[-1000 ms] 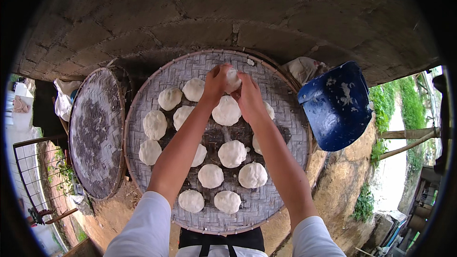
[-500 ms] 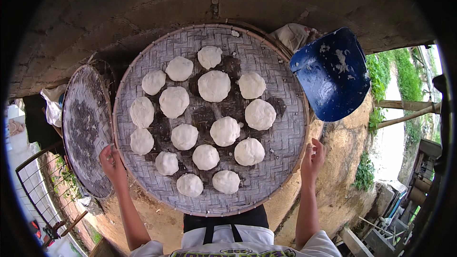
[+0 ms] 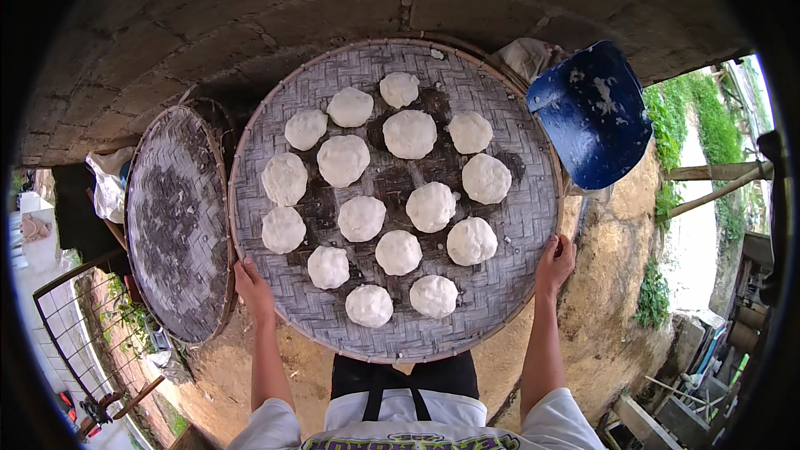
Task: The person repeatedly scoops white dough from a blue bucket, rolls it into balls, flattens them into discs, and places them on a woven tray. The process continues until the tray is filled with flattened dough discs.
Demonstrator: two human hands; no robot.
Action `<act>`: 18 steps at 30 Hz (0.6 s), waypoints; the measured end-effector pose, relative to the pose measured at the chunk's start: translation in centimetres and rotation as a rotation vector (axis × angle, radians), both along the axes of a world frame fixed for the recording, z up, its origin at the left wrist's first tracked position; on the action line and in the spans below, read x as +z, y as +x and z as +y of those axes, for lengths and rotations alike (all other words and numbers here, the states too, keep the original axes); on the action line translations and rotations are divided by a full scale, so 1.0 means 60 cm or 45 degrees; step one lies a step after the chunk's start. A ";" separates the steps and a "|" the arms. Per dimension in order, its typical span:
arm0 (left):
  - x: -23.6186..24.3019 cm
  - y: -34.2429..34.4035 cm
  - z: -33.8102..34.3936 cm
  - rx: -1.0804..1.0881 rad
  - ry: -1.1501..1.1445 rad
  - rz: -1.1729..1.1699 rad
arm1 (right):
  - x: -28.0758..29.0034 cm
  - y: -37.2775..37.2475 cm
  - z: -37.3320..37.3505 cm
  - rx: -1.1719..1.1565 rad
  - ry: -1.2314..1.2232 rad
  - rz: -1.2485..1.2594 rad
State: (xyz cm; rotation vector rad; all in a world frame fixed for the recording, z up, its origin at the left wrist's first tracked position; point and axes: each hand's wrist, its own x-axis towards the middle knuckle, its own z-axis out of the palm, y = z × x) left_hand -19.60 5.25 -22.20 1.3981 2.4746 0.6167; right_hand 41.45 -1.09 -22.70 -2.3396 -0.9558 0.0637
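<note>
A large round woven bamboo tray (image 3: 275, 287) lies in front of me, with several white dough balls (image 3: 409, 134) spread across it. At its lower left edge, my left hand (image 3: 253, 287) is closed on the rim, fingertips partly hidden. On the opposite side, my right hand (image 3: 555, 263) grips the rim with curled fingers. Dark damp patches show on the weave between the balls, along with small white crumbs.
A second round woven tray (image 3: 177, 233) leans left of the big one. A blue plastic container (image 3: 593, 121) smeared with white stands at the right rim, near a pale sack (image 3: 527, 58). A block wall (image 3: 333, 12) rises behind; a metal grid (image 3: 79, 337) stands far left.
Both hands have come in from beside the tray and closed on its rim. In view, the tray and other things sit further right than before, as my view turned slightly.
</note>
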 end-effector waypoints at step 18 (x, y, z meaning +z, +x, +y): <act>0.036 0.005 -0.010 -0.021 0.133 -0.123 | 0.032 -0.029 -0.022 -0.028 0.042 -0.097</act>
